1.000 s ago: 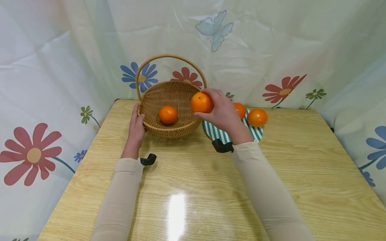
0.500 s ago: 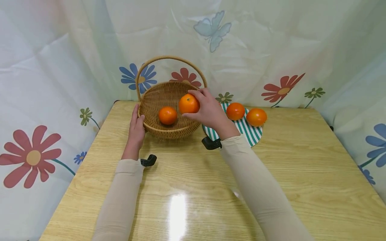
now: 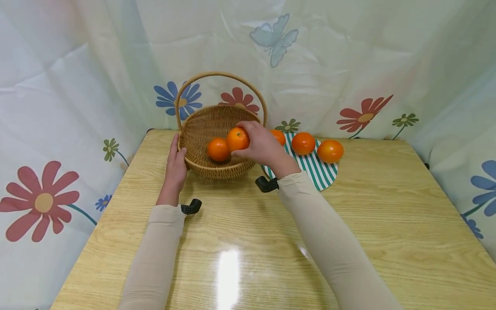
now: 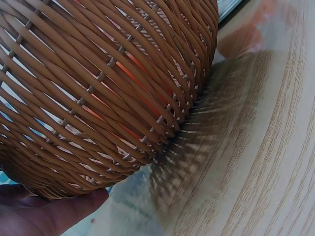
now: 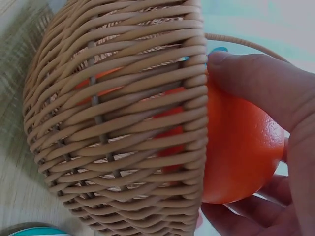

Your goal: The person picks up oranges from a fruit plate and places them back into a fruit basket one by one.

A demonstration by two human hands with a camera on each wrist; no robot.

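A wicker basket with a tall arched handle stands at the back left of the table. My left hand rests against its left side, fingers straight along the outside; its thumb touches the weave in the left wrist view. Curled round an orange, my right hand holds it inside the basket's right side. In the right wrist view this held orange shows partly behind the rim. Another orange lies in the basket and overlaps the held one in the head view.
Right of the basket lies a round green-and-white striped mat. Two whole oranges show there, one on the mat and one at its right edge; a third orange is partly hidden by my right hand. A flowered curtain hangs behind.
My right hand has carried the orange left and down into the basket. The orange in the basket has shifted slightly right. My left hand has stayed on the basket's side.
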